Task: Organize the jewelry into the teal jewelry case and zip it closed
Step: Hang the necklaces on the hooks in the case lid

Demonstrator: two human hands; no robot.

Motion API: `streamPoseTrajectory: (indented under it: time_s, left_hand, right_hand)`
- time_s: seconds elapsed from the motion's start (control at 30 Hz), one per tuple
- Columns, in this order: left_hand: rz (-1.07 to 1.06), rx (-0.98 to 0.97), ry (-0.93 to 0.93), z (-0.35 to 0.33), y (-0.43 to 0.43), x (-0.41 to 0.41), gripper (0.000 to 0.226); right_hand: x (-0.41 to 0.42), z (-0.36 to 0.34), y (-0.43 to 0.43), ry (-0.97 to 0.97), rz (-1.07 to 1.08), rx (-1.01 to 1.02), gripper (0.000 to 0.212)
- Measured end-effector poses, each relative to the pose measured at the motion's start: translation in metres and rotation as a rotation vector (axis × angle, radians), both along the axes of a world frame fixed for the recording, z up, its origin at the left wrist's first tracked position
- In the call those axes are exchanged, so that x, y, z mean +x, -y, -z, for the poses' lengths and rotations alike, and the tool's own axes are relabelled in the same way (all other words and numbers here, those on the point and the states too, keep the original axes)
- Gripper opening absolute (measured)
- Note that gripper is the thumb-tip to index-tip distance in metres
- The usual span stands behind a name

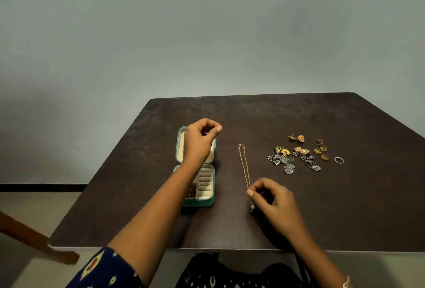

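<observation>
The teal jewelry case point(208, 202) lies open on the dark table point(299, 115), its cream lid point(180, 147) flat beyond the base. The base shows ring rolls point(204, 182) and a small earring panel. My left hand point(200, 140) hovers over the lid with thumb and fingers pinched together; I cannot tell whether anything small is between them. A thin gold chain necklace point(243, 163) lies stretched towards me to the right of the case. My right hand point(271, 200) pinches its near end, and a small pendant point(252, 207) shows below the thumb.
To the right lie loose pieces: silver cluster earrings point(285, 162), yellow flower earrings point(282, 151), gold fan earrings point(300, 138), several gold rings point(322, 149) and a silver ring point(339, 160). A wooden chair part point(27, 235) sticks up at the lower left, off the table.
</observation>
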State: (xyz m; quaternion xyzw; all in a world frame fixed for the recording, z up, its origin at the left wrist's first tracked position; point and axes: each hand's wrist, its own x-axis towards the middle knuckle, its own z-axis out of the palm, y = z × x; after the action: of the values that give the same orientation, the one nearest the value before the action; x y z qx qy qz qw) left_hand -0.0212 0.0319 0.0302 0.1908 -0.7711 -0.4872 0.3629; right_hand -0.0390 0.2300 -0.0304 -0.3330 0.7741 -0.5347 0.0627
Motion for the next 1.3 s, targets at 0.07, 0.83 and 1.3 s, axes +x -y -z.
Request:
streamPoseTrajectory:
  time_s: [0.07,0.83,1.3]
  left_hand:
    - [-0.058,0.017,-0.002,0.006,0.006,0.019,0.006]
    - [-0.234,0.065,0.087,0.068,0.011,0.093,0.021]
    - [-0.263,0.002,0.111,0.075,0.011,0.089,0.022]
  right_hand:
    - [0.002,-0.006,0.008,-0.004,-0.030,0.000,0.014]
    - [0.003,-0.045,0.120,-0.480,-0.293,0.650,0.015]
    - [0.003,-0.033,0.108,-0.632,-0.463,0.583,0.015]
